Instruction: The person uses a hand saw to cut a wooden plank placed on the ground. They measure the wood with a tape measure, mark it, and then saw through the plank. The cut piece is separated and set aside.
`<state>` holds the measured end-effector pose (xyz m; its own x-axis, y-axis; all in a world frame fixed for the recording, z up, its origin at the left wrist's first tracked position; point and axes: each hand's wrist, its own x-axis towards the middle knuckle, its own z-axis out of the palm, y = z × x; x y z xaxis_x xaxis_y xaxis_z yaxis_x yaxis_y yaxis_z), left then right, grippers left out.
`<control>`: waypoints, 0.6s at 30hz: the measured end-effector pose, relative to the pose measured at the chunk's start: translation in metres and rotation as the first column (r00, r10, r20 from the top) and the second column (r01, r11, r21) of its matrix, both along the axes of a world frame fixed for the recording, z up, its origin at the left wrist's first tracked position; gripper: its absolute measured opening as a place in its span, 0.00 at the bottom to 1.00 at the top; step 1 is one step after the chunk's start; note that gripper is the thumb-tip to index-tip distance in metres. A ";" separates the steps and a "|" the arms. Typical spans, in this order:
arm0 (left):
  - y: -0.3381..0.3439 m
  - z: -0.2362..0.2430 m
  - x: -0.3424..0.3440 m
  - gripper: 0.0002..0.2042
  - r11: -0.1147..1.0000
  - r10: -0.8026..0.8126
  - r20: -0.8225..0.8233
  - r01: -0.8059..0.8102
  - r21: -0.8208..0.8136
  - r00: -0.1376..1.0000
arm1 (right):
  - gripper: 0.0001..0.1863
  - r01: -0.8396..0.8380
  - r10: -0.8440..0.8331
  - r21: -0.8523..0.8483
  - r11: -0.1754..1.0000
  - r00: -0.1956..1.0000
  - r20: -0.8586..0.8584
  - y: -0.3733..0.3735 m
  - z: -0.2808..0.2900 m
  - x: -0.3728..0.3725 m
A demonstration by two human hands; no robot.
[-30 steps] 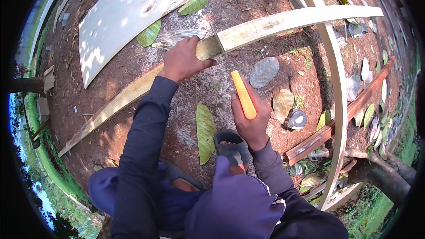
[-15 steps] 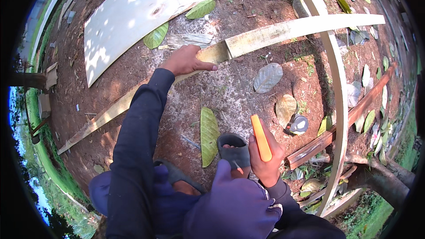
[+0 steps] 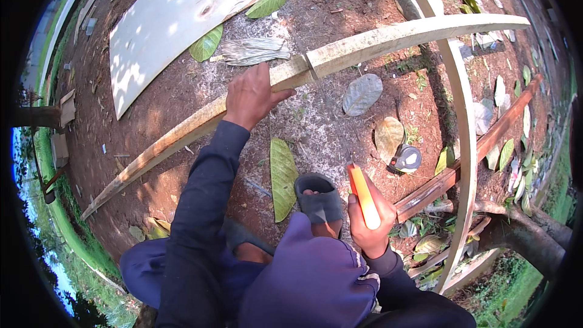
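Note:
A long pale wooden beam (image 3: 376, 39) crosses in front of me, from the lower left to the upper right. My left hand (image 3: 250, 97) is closed on it, just left of a dark cut line. My right hand (image 3: 371, 218) is wrapped round the orange handle of a handsaw (image 3: 362, 197), near my foot. The thin blade, seen nearly edge-on, runs up from the handle to the cut and is hard to make out against the soil. How deep it sits in the wood I cannot tell.
A second beam (image 3: 464, 121) passes under the first at the right. Nearby lie a tape measure (image 3: 407, 158), a reddish plank (image 3: 498, 136) and several large leaves (image 3: 363, 94). Beyond the beam lies a pale plywood sheet (image 3: 164, 30). A tree branch (image 3: 516, 240) is at lower right.
The saw handle and my right hand have shifted slightly toward me. My left hand has turned on the beam, and the beam's left part now shows more of its side.

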<state>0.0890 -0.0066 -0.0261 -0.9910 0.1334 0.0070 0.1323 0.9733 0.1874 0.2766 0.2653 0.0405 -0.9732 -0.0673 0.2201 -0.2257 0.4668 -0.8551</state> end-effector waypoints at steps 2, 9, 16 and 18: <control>0.006 0.000 -0.001 0.34 0.999 -0.023 -0.077 0.026 0.032 0.997 | 0.24 0.085 -0.091 -0.130 0.988 0.995 -0.038 -0.027 -0.017 -0.054; 0.002 -0.004 0.008 0.32 1.000 -0.024 -0.168 0.025 0.002 0.986 | 0.24 0.004 -0.003 -0.047 0.999 1.000 0.019 0.002 -0.017 0.007; 0.019 -0.013 0.013 0.31 0.998 -0.046 -0.262 0.032 -0.056 0.964 | 0.26 0.077 -0.079 -0.160 0.984 0.997 -0.005 -0.041 -0.018 -0.079; 0.016 -0.013 0.008 0.31 0.997 -0.072 -0.319 0.070 -0.020 0.945 | 0.26 0.096 -0.089 -0.185 0.978 0.995 0.048 -0.051 -0.013 -0.099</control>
<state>0.0969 0.0096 -0.0390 -0.9249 0.2047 0.3205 0.2528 0.9605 0.1161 0.1772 0.2139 0.0271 -0.9813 0.0625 0.1823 -0.1539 0.3153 -0.9364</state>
